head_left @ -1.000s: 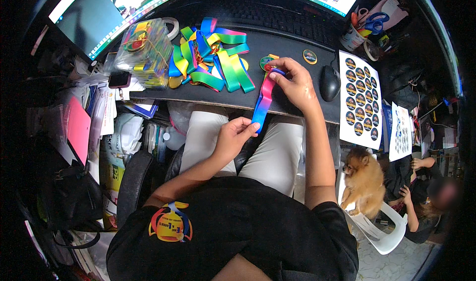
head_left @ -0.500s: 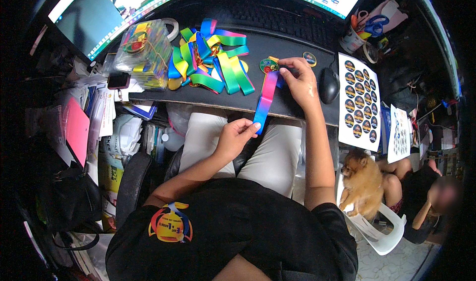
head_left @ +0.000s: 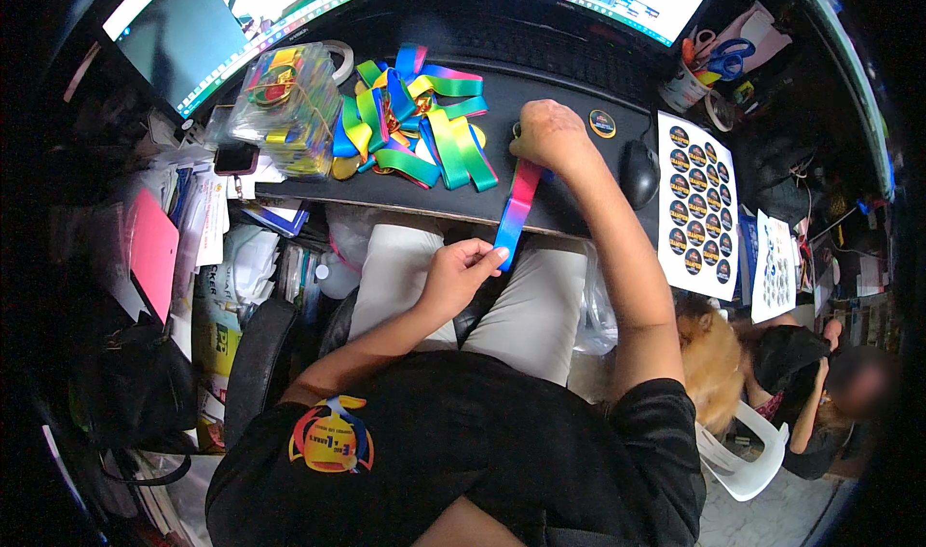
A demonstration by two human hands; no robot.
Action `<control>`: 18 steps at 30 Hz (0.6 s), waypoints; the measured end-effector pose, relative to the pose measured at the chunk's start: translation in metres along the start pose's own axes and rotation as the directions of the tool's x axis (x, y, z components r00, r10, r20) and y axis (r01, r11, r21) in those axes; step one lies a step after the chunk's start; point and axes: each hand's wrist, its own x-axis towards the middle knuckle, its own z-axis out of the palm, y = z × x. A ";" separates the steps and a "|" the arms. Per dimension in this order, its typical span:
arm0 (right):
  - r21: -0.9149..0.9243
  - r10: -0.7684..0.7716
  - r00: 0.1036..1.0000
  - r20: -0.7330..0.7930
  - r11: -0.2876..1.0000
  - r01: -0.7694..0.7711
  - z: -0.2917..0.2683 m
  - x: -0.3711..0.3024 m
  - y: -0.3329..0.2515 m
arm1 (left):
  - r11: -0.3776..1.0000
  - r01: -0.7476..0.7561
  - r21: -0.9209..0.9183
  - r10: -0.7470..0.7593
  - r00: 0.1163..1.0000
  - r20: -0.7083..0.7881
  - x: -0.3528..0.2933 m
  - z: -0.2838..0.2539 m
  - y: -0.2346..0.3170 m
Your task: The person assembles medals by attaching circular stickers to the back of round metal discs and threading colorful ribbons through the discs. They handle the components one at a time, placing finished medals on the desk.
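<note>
A multicoloured medal ribbon (head_left: 516,209) stretches from the desk down past its front edge, pink at the top and blue at the bottom. Its lower end is pinched between the thumb and fingers of my left hand (head_left: 458,282), over my lap. My right hand (head_left: 555,137) is closed over the medal at the ribbon's upper end, knuckles up; the hand hides nearly all of the medal. Just right of it lies a round black-and-gold disc (head_left: 602,123). To the left is a tangled heap of rainbow ribbons (head_left: 449,147) with gold medals among them.
Clear plastic packets (head_left: 289,113) are stacked left of the heap. Behind are a keyboard (head_left: 540,60) and monitors. A mouse (head_left: 640,169) and a sheet of round stickers (head_left: 696,205) lie right. A dog (head_left: 712,369) is on a white chair (head_left: 752,465), with another person beside it.
My right hand has turned over from a fingertip hold and closed over the medal, covering it. My left hand keeps its pinch on the ribbon. The dog has turned its head away.
</note>
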 end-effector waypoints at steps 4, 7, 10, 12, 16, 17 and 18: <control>0.130 -0.035 0.999 -0.029 0.991 0.039 -0.016 0.020 0.028 | 1.000 -0.002 -0.017 0.002 1.000 0.007 0.000 -0.002 0.000; 0.509 0.123 0.992 0.024 0.853 -0.118 -0.019 0.033 0.060 | 1.000 0.001 -0.027 0.000 1.000 0.009 -0.001 -0.002 -0.002; 0.409 0.103 0.990 -0.102 0.911 -0.053 -0.004 0.029 0.070 | 1.000 0.005 -0.026 -0.005 1.000 0.003 -0.002 -0.002 -0.002; 0.276 0.064 0.946 -0.319 0.961 0.028 0.009 0.012 0.069 | 1.000 0.003 -0.012 -0.003 1.000 -0.002 -0.002 -0.003 -0.001; 0.449 0.090 0.993 -0.070 0.892 -0.049 0.016 -0.038 0.062 | 1.000 -0.003 -0.006 0.003 1.000 -0.015 -0.002 -0.003 -0.002; 0.532 0.037 0.999 0.023 0.845 -0.043 0.016 -0.046 0.060 | 0.999 -0.006 -0.048 0.005 1.000 -0.006 -0.001 -0.003 -0.002; 0.535 0.002 0.999 0.050 0.845 -0.029 0.020 -0.050 0.053 | 1.000 -0.004 -0.026 0.003 1.000 -0.017 -0.001 -0.002 -0.003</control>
